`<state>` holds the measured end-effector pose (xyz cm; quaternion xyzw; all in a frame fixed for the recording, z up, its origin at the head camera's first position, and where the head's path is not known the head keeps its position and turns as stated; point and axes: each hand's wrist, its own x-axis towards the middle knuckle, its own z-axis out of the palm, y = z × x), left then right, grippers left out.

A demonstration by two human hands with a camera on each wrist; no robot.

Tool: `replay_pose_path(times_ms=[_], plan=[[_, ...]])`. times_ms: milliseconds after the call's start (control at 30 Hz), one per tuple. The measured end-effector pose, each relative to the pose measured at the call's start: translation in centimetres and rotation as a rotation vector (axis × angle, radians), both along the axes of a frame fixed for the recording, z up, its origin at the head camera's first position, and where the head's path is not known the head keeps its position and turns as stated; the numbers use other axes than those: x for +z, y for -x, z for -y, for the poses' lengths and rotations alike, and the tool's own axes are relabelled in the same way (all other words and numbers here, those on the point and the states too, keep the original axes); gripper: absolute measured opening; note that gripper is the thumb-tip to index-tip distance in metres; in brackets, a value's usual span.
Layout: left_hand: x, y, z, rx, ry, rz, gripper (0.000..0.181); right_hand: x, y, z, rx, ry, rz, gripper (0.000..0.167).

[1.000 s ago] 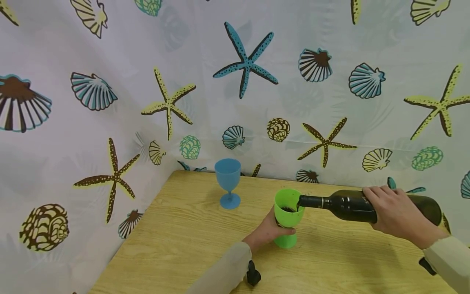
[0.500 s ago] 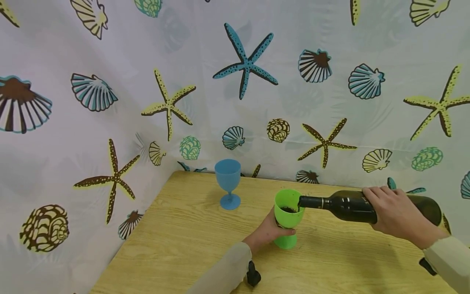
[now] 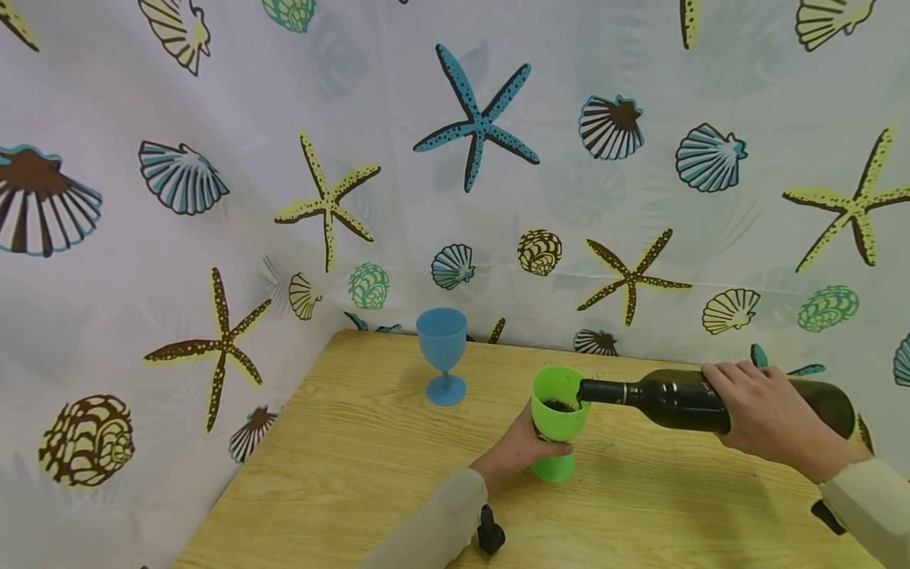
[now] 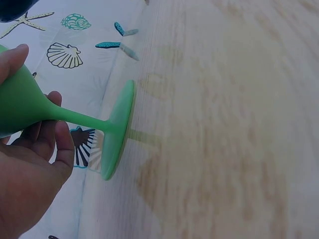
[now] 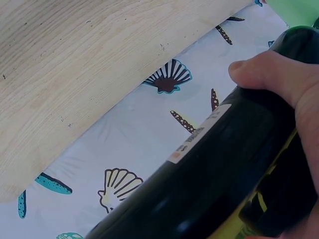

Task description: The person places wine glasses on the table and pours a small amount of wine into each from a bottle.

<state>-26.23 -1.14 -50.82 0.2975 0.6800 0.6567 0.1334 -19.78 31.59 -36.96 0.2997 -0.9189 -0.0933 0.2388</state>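
A green goblet [image 3: 558, 427] with dark liquid inside is held by my left hand [image 3: 522, 444], its fingers round the lower bowl and stem. In the left wrist view the hand [image 4: 35, 174] grips the goblet [image 4: 119, 129] below its bowl. My right hand [image 3: 778, 411] grips a dark bottle [image 3: 682, 399] that lies nearly level, its mouth at the goblet's right rim with dark liquid at the lip. The right wrist view has the hand [image 5: 284, 79] wrapped round the bottle [image 5: 199, 174], a small label on its side.
A blue goblet [image 3: 442, 340] stands upright at the back left of the wooden table [image 3: 341, 442]. Behind and left of the table hangs a white curtain [image 3: 398, 103] printed with starfish and shells. Dark wrist-worn devices show at both sleeves.
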Motion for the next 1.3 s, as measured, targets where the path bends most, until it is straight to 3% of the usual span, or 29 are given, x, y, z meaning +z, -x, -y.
replay_pose_path(times_ms=[233,400,467,733,1300], plan=[[0.4,-0.2,0.0,0.007,0.009,0.008,0.073,0.1,-0.2,0.0,-0.021,-0.007,0.02,0.093],[1.8,-1.0,0.3,0.003,0.007,0.004,0.07,0.0,-0.2,-0.1,-0.014,-0.004,0.02,0.093],[1.9,-1.1,0.3,0.001,0.007,0.004,0.069,-0.1,-0.1,-0.1,-0.007,-0.002,0.012,0.093],[0.2,-0.2,0.0,0.001,0.009,-0.01,0.072,0.0,-0.2,0.0,-0.021,-0.004,0.03,0.091],[-0.1,0.0,-0.1,-0.008,-0.008,-0.001,0.072,0.4,-0.2,0.1,-0.033,-0.021,0.042,0.091]])
